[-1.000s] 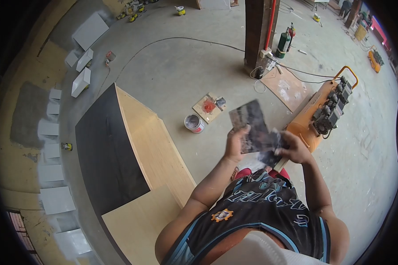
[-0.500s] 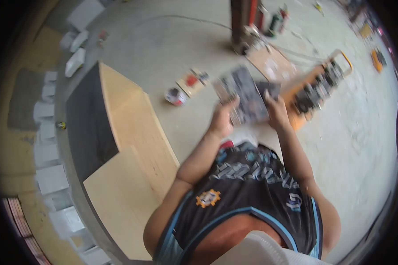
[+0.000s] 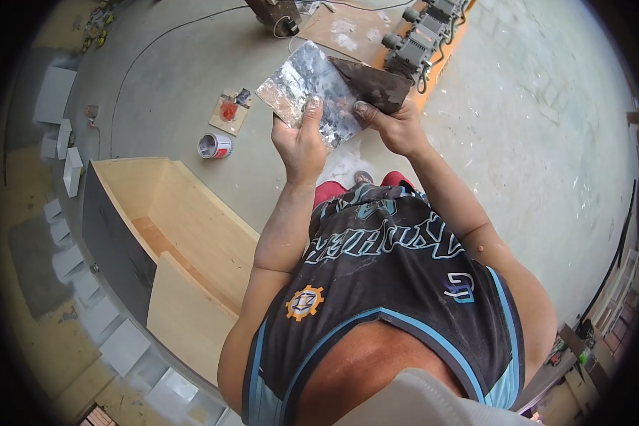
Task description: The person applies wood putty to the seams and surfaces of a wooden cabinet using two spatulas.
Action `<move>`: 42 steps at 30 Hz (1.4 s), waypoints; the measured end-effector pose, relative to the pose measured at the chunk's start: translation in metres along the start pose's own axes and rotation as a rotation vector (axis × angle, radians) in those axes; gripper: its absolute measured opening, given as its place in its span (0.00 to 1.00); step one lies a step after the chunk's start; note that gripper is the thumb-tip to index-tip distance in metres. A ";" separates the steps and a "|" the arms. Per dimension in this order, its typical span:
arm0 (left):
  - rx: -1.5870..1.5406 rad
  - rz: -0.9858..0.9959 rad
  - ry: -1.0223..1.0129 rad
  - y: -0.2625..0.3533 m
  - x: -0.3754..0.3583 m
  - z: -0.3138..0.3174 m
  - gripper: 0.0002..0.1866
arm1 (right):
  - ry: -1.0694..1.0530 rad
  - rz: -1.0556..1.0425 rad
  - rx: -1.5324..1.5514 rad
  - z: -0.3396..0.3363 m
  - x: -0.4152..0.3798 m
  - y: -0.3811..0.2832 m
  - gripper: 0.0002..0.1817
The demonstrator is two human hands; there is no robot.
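My left hand [image 3: 302,145] is closed on a flat rectangular plate [image 3: 307,82] smeared with grey, white and dark filler or paint, thumb lying on its face. In my right hand [image 3: 397,129] is a dark, flat putty spreader [image 3: 373,84], pinched between the thumb and the hidden fingers. The spreader's edge overlaps the right side of the plate. Both are held up in front of my body, over the concrete floor.
An open wooden box [image 3: 199,220] with a dark outer side stands at the left. Near it are a tin [image 3: 215,146] and a small board with red paste [image 3: 228,111]. Ahead lie a stained panel [image 3: 341,32] and grey machinery on an orange base [image 3: 444,60]. White blocks [image 3: 124,348] line the left.
My view has shifted, and both hands now appear higher and further left. The plate and spreader remain in my hands, the spreader now showing more of its dark face.
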State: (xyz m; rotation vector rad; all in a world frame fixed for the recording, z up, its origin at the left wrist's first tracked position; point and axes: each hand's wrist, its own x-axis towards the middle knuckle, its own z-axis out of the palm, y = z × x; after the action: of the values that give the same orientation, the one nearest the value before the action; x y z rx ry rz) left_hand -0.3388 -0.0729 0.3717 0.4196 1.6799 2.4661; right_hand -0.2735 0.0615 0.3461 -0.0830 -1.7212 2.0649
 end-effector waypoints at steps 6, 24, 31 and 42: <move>0.176 0.124 -0.070 0.036 0.024 -0.073 0.16 | -0.031 0.208 0.086 0.072 0.013 0.003 0.12; 0.204 -0.017 -0.218 0.003 0.034 -0.117 0.16 | -0.688 0.383 -0.535 0.062 0.034 0.039 0.24; -0.009 0.162 0.195 0.015 0.053 -0.131 0.26 | -0.077 0.324 -0.049 0.045 0.032 0.065 0.15; 0.254 -0.044 -0.224 0.025 0.018 -0.119 0.22 | 0.005 0.518 0.047 0.068 0.025 0.046 0.10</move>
State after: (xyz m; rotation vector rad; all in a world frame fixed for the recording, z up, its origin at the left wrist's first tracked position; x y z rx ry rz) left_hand -0.3898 -0.1835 0.3572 0.6527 1.8857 2.0907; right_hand -0.3320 0.0027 0.3237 -0.5733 -1.7823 2.4548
